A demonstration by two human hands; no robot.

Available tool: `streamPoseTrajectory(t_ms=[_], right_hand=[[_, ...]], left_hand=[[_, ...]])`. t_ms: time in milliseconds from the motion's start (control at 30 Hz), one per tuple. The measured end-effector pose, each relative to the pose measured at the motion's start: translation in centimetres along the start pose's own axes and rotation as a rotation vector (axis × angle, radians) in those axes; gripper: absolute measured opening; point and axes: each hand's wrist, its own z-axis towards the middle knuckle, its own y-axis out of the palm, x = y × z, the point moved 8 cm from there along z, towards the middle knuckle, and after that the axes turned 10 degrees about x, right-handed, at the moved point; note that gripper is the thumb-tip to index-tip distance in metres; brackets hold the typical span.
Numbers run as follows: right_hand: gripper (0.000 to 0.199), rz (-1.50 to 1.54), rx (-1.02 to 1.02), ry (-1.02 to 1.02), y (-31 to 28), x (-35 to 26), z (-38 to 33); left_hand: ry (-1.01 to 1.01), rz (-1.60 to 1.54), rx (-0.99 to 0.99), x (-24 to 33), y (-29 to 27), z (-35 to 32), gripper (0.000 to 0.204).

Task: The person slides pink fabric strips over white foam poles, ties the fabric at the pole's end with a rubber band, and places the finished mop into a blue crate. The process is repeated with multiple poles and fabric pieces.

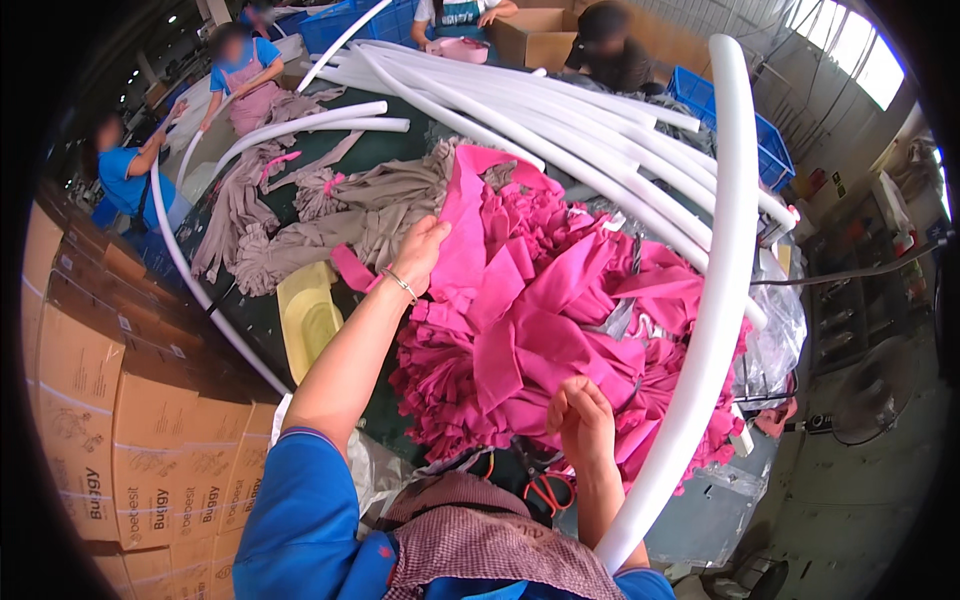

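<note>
A large heap of pink fabric pieces lies in front of me, many of them gathered or ruffled. My left hand reaches to its far left side, its fingers closed at the edge of an upright pink fabric strip. Over the near part of the heap is my right hand, fingers curled in; what they hold, if anything, is hidden. A long white foam tube rises at a slant past my right forearm and covers part of it. Orange-handled scissors lie near my body.
Greyish-beige fabric pieces and a yellow-green tray lie to the left. More white tubes are piled across the back. Stacked cardboard boxes stand at the left, a blue crate far right. Several people are around the table's far side.
</note>
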Motion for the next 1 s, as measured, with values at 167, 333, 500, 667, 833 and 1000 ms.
streamPoseTrajectory(t_ms=[167,333,500,667,833,1000], right_hand=[[0.029,-0.334,0.075,-0.158,3.0,0.4,1.2],[0.017,-0.483,-0.096,0.013,5.9,3.4,1.1],[0.014,-0.324,-0.209,-0.041,6.3,5.9,-0.9],[0.028,-0.556,-0.039,-0.375,6.9,5.3,-3.1],[0.032,-1.055,-0.113,-1.145,10.4,3.2,-6.7],[0.017,-1.148,-0.251,-1.091,10.5,5.3,-6.0]], left_hand=[[-0.189,-0.243,-0.119,0.6,2.7,-9.4,0.023],[0.009,-0.088,-0.002,-0.7,3.3,-16.1,0.011],[-0.21,-0.426,0.072,-3.7,-0.1,-19.0,0.015],[-0.367,-0.201,-0.118,-2.3,-0.9,-26.4,0.026],[-0.044,0.132,0.02,-2.0,-3.0,-27.9,0.023],[0.07,0.205,-0.002,-0.1,-3.0,-30.0,0.036]])
